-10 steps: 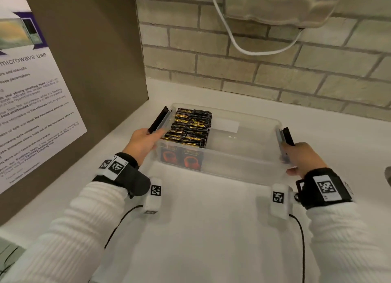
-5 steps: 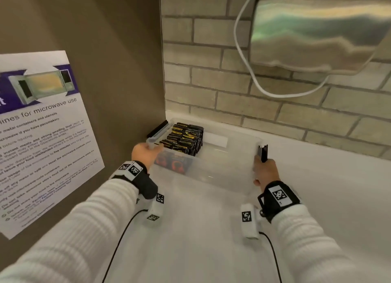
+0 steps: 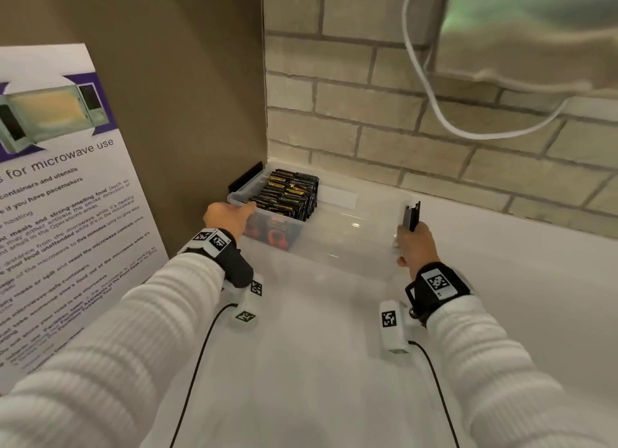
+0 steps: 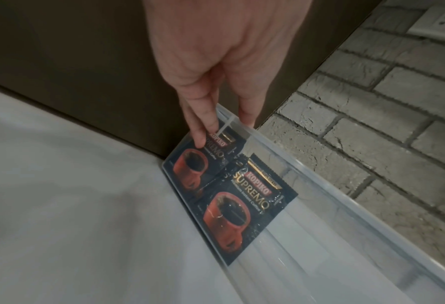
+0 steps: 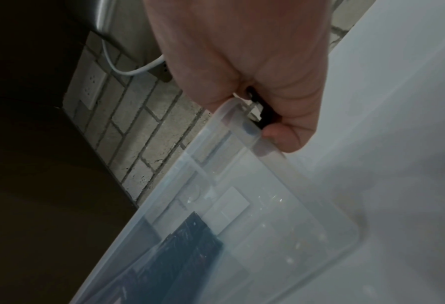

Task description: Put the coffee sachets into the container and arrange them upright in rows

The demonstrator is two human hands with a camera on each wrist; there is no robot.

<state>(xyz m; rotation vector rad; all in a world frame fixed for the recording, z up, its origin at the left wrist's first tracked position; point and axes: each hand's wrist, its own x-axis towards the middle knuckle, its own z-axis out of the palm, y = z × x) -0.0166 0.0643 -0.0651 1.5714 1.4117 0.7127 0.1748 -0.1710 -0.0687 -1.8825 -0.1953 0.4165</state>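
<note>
Head view shows the left hand straight-fingered against the container, the right hand curled round its rim.

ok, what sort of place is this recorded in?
Probably a shared workplace pantry or kitchenette. A poster of microwave-use rules is on the side panel, a white counter runs along a brick wall, and the clear container on it holds coffee sachets.
</note>
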